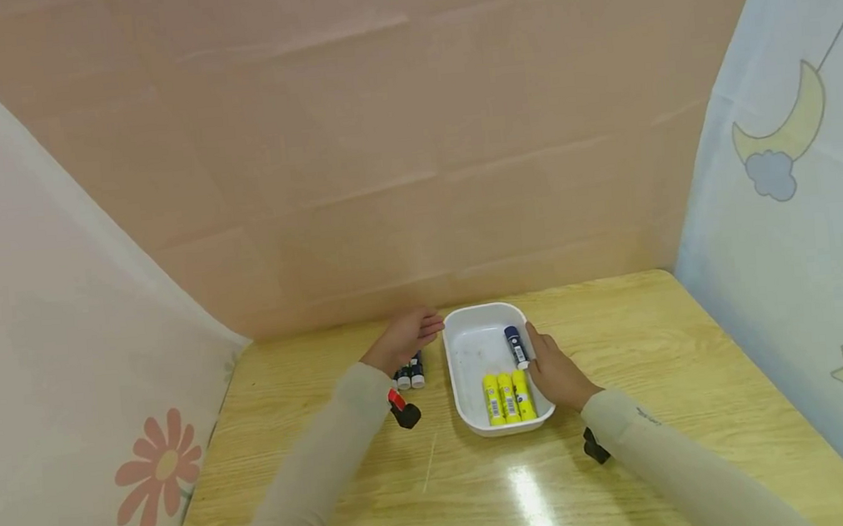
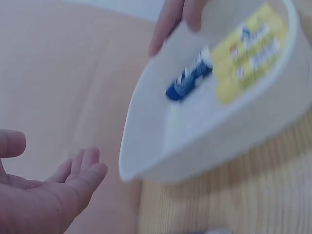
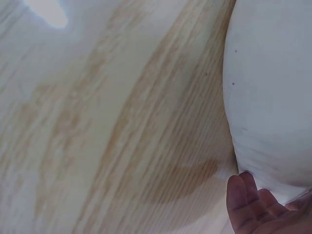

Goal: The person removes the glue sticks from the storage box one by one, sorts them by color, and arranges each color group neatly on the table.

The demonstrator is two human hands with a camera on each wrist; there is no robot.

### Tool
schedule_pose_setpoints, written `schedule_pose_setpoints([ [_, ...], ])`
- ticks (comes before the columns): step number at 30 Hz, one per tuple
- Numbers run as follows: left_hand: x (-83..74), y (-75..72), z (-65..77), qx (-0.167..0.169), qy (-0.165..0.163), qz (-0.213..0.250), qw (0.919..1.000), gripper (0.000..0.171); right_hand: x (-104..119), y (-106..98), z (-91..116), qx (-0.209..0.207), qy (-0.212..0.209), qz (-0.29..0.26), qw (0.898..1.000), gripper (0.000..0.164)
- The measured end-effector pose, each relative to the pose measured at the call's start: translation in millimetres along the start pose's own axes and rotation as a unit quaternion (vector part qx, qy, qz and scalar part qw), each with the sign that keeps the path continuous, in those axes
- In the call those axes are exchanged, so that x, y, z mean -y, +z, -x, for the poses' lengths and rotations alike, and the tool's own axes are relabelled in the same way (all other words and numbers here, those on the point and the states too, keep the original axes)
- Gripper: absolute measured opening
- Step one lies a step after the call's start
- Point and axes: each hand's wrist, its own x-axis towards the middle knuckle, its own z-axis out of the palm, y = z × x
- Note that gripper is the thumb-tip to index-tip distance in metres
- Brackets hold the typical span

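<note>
A white tray (image 1: pixel 467 413) stands on the table with three yellow glue sticks (image 1: pixel 508 397) side by side at its near end. One dark blue glue stick (image 1: pixel 517 348) with a white end leans along its right side. My right hand (image 1: pixel 557 372) grips the tray's right rim; in the right wrist view its fingers (image 3: pixel 239 195) lie against the outer wall. Just off the far left corner of the tray is my left hand (image 1: pixel 409 335), empty, its fingers loosely extended. Below that hand lie several dark glue sticks (image 1: pixel 410 372), partly hidden by it.
The wooden table (image 1: pixel 624 337) meets a brown sheet (image 1: pixel 384 174) at the back. Pale printed cloths hang on both sides, the left one (image 1: pixel 36 330) with a flower and the right one (image 1: pixel 807 279) with a moon and star.
</note>
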Motion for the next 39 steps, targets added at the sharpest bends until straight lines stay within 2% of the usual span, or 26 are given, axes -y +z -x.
schedule_pose_setpoints([
  [7, 7.7, 28.3, -3.5, 0.056, -0.034, 0.052, 0.9965, 0.056, -1, 3, 2, 0.002, 0.003, 0.003, 1.000, 0.067],
  [12, 17.5, 46.4, -6.8, 0.061, -0.058, 0.078, 0.9934, 0.060, -1, 5, 4, -0.001, -0.003, 0.004, 1.000, 0.067],
  [17, 27.4, 63.9, -12.6, 0.046, -0.076, 0.106, 0.9904, 0.061, -3, 5, 4, -0.008, -0.014, 0.013, 1.000, 0.065],
  [25, 36.5, 85.0, -30.3, 0.011, -0.110, 0.139, 0.9840, 0.066, -3, 2, 1, -0.017, -0.014, 0.014, 1.000, 0.065],
  [31, 41.8, 95.5, -39.8, -0.026, -0.129, 0.135, 0.9821, 0.066, -2, 2, 1, -0.012, -0.013, 0.004, 1.000, 0.065],
  [34, 43.6, 100.6, -44.0, -0.034, -0.134, 0.123, 0.9826, 0.067, -1, 3, 3, -0.015, -0.019, -0.001, 1.000, 0.066],
  [39, 46.1, 110.9, -46.5, -0.061, -0.139, 0.113, 0.9820, 0.065, 3, 3, 5, -0.020, -0.030, -0.005, 0.999, 0.066],
])
